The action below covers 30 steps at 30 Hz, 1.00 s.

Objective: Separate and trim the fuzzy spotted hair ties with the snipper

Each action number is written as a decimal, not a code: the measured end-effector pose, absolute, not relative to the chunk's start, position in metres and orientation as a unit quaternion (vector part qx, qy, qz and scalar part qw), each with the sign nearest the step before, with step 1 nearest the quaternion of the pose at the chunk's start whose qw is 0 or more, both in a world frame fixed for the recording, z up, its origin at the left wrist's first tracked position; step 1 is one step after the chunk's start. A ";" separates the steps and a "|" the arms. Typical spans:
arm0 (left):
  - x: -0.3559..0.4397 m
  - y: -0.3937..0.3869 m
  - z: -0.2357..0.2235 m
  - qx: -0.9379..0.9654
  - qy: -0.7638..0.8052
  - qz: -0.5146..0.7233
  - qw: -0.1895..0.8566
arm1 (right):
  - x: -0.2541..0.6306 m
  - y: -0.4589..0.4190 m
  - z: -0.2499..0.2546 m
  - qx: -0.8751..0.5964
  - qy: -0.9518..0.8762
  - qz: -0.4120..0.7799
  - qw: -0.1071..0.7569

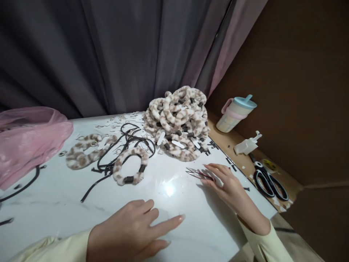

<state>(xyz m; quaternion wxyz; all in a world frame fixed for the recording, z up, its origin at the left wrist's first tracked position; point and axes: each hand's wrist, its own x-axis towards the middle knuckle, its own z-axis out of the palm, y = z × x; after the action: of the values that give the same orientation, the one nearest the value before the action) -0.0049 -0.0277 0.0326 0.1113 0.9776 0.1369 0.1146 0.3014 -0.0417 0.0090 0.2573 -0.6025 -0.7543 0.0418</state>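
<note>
Near the table's front edge is my left hand [136, 229], its index finger and thumb stretched out and apart, the other fingers curled, with nothing in it. My right hand [226, 183] holds small thread snips [200, 174] between thumb and fingers, their points spread and facing left. Beyond my left hand lies a spotted plush ring [118, 167] with dark cord wound round it in two places. Dark cords [102, 163] lie tangled behind that ring. Farther left rests a curved spotted plush piece [79, 156].
Several plush rings [177, 112] are heaped at the back, with white strips [178, 144] on them. A pink plastic bag [32, 134] stands left. On the right are a lidded cup [231, 116], a white bottle [247, 145] and large scissors [269, 183]. Cord scraps [214, 145] lie along the table's right edge.
</note>
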 end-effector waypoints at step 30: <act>-0.080 -0.024 0.031 0.788 0.370 0.264 0.416 | 0.249 -0.063 0.034 -0.559 -0.767 0.139 0.284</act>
<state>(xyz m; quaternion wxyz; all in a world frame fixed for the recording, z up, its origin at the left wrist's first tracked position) -0.0805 -0.0236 0.0313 0.4161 0.7875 0.3700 0.2640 0.2486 -0.0635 0.0341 0.2842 -0.5586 -0.7667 0.1392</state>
